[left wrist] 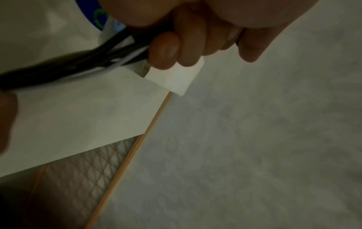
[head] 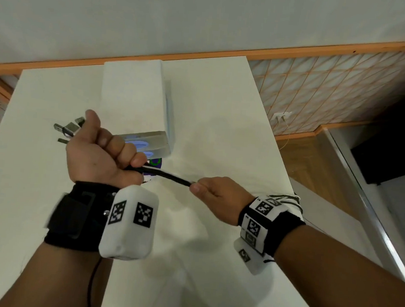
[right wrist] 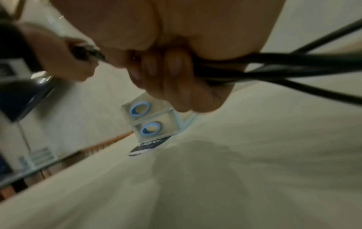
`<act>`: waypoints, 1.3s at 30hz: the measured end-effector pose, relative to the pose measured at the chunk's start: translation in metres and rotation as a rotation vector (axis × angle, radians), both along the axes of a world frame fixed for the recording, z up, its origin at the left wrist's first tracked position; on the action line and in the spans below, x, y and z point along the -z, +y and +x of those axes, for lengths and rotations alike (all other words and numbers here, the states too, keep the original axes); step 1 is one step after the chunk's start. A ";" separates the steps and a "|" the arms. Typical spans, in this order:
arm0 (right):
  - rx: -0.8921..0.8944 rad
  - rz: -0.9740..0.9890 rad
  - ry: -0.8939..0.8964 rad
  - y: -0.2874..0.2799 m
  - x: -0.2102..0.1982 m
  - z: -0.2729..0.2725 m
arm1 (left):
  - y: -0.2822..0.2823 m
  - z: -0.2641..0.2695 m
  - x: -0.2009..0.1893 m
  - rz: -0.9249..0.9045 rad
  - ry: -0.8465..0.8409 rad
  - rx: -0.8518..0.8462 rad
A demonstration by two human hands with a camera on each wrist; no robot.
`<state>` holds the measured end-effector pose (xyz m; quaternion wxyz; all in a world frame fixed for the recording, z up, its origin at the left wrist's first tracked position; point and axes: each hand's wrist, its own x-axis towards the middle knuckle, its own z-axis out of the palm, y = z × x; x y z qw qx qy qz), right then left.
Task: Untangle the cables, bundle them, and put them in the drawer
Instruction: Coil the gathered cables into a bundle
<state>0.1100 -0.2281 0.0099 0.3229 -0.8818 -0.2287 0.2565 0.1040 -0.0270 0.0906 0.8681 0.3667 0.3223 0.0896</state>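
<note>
My left hand (head: 115, 147) is raised in a fist around a bunch of black cables (head: 168, 175), and several metal plug ends (head: 69, 128) stick out past its thumb. The cables run tight down to my right hand (head: 201, 187), which grips them in curled fingers. More cable (head: 287, 197) trails behind the right wrist to the table's right edge. In the left wrist view fingers (left wrist: 166, 51) wrap the black cables (left wrist: 78, 65). In the right wrist view fingers (right wrist: 176, 74) clamp the cables (right wrist: 274, 65). The small drawer unit (head: 149, 142) with blue ring pulls (right wrist: 140, 109) stands just behind my hands, both drawers closed.
Both hands hover over a white table (head: 222, 130) that stands against the wall. A tall white box (head: 131, 95) sits on the drawer unit's far side. A blue and green card (head: 156, 162) lies under the unit's front. The table's right edge (head: 281, 147) drops to a wooden floor.
</note>
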 end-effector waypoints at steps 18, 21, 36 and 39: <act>0.314 -0.260 -0.006 -0.045 0.030 0.019 | -0.028 0.007 -0.032 0.059 -0.056 -0.012; 0.222 -0.221 -0.088 -0.059 0.037 0.018 | -0.023 0.007 -0.035 0.047 -0.063 -0.034; 0.337 -0.657 -0.067 -0.099 0.046 0.011 | -0.046 0.006 -0.008 0.076 -0.001 0.032; 0.230 -0.671 -0.256 -0.084 0.040 0.007 | -0.048 0.006 -0.012 0.074 -0.014 0.038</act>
